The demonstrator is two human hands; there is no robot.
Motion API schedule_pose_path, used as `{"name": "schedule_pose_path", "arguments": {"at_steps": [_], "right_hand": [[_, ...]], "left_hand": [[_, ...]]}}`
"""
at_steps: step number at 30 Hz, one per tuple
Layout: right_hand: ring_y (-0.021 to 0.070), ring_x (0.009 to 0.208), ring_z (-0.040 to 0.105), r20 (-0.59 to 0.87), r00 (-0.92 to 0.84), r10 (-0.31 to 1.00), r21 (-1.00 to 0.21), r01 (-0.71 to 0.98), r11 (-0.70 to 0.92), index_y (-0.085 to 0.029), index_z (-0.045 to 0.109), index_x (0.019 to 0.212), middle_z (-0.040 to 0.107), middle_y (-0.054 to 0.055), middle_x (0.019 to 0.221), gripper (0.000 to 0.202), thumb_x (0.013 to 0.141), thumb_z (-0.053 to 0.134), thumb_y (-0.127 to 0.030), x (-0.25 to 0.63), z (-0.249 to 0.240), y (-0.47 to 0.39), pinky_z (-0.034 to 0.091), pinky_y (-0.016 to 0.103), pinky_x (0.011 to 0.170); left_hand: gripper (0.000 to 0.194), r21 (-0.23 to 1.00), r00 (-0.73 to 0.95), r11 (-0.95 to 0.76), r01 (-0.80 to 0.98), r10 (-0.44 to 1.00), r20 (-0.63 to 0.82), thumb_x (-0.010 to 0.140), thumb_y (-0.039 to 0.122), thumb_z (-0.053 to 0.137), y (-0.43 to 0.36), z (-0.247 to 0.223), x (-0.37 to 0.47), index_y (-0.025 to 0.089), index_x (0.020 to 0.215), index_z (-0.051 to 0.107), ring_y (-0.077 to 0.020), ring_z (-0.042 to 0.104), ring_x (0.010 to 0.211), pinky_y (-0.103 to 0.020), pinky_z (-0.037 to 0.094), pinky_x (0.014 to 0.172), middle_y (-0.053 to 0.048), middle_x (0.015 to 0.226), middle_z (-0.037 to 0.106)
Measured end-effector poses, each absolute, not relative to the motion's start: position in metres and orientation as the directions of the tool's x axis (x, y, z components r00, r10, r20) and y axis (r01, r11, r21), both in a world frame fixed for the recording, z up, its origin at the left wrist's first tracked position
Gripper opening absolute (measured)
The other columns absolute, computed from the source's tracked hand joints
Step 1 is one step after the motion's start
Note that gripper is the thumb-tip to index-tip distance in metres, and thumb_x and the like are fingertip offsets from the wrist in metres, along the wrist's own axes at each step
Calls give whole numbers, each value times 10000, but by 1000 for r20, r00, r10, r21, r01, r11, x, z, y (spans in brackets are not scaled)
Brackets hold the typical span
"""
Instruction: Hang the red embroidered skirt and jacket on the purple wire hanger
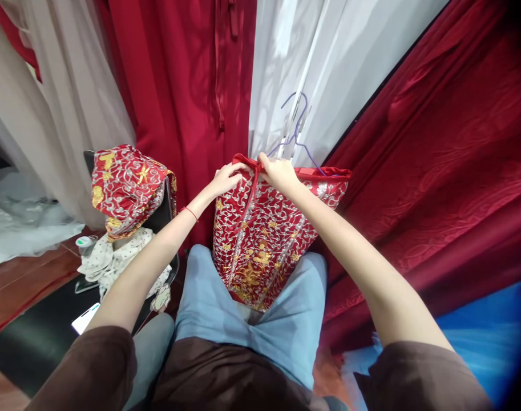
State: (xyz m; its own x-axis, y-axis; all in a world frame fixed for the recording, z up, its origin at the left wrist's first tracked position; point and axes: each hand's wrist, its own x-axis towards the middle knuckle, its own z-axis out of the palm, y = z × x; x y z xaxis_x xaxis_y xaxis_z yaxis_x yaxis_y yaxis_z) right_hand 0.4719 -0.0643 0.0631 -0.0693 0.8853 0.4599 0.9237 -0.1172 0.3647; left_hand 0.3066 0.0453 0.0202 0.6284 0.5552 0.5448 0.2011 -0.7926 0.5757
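Nearest you are your own brown sleeves and the pale blue trousers (251,319) over your knees, and the red embroidered garment (260,240) hangs down against them from a purple wire hanger (297,134). Your left hand (226,180) is closed in a pinch on the left of the neckline, fingers curled tight over the red trim, and your right hand (279,171) is closed the same way just beside it at the collar, right under the hanger's stem; both have cloth in hand, with no open gap showing. The likeliest slip, as I judge it, is the garment sliding off the thin hanger toward the right shoulder if you pull unevenly, since the wire offers little hold and the cloth looks heavy. The metallic threads could also snag on the hook or on a fingernail. The garment is bright red, thickly worked with silver scrolls and gold flowers, stiff-looking, with a plain red band along its top edge. On the black chair (161,214) to your left a second embroidered piece (125,185) lies heaped over a spotted white cloth (106,257), well apart from your hands.
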Motion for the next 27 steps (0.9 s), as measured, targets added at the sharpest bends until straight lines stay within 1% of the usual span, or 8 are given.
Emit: {"name": "schedule_pose_path", "arguments": {"at_steps": [4, 7, 9, 13, 17, 20, 23, 27], "right_hand": [[245, 960, 620, 359, -276, 892, 538, 841, 44, -109, 370, 1458, 601, 212, 1266, 495, 965, 372, -156, 471, 64, -71, 414, 352, 797], [212, 1005, 579, 187, -435, 881, 630, 741, 232, -206, 469, 1389, 602, 150, 1262, 450, 980, 314, -100, 473, 66, -78, 406, 344, 816], [214, 1002, 578, 174, -448, 877, 630, 735, 251, -195, 560, 1284, 627, 144, 1201, 392, 992, 312, -112, 471, 75, -80, 404, 344, 805], [231, 932, 622, 306, -258, 916, 437, 893, 105, -169, 671, 1084, 680, 99, 968, 222, 959, 497, -225, 460, 116, -73, 431, 339, 773], [198, 823, 661, 289, 41, 957, -46, 999, -29, -107, 687, 966, 681, 59, 805, 228, 918, 617, -319, 446, 158, -56, 503, 340, 767], [176, 822, 686, 346, 186, 920, -347, 936, -59, -36, 631, 1077, 711, 113, 897, 278, 984, 498, -262, 438, 161, -37, 532, 332, 794], [211, 975, 687, 473, 261, 841, -337, 936, -101, 63, 565, 1160, 688, 210, 1049, 427, 1034, 342, -279, 443, 142, -17, 507, 340, 883], [270, 1072, 664, 507, 212, 835, -132, 977, -167, 50, 555, 1240, 671, 243, 1137, 449, 976, 455, -299, 468, 116, 4, 505, 348, 908]], "left_hand": [[346, 553, 647, -819, 152, 505, 571, 853, 198, 445, 45, 18, 306, 278, 1118, 653, -217, 582, 1217, -402, 355, 1106, 5, 1258, 686], [313, 519, 646, -835, 185, 501, 575, 849, 184, 462, 45, 16, 308, 266, 1094, 637, -229, 599, 1170, -412, 377, 1072, -3, 1215, 696], [291, 493, 636, -847, 199, 495, 592, 844, 171, 462, 45, 13, 310, 264, 1055, 640, -234, 608, 1132, -417, 383, 1052, -3, 1181, 701], [308, 480, 591, -844, 238, 519, 618, 845, 145, 423, 43, 7, 312, 252, 1010, 660, -257, 602, 1098, -442, 381, 1024, -32, 1137, 701], [309, 499, 573, -821, 277, 558, 600, 886, 180, 401, 38, 5, 312, 249, 1006, 676, -271, 586, 1115, -445, 382, 1011, -49, 1146, 691], [306, 497, 548, -812, 307, 577, 605, 869, 140, 415, 32, 5, 312, 260, 964, 680, -255, 577, 1130, -435, 363, 1034, -24, 1154, 689], [262, 511, 513, -797, 320, 600, 614, 875, 148, 437, 23, 5, 313, 262, 879, 673, -244, 584, 1097, -434, 352, 1043, -7, 1102, 700], [204, 523, 484, -784, 334, 618, 619, 885, 198, 488, 13, 3, 319, 267, 874, 680, -255, 586, 1066, -444, 354, 1025, -16, 1069, 698]]}}
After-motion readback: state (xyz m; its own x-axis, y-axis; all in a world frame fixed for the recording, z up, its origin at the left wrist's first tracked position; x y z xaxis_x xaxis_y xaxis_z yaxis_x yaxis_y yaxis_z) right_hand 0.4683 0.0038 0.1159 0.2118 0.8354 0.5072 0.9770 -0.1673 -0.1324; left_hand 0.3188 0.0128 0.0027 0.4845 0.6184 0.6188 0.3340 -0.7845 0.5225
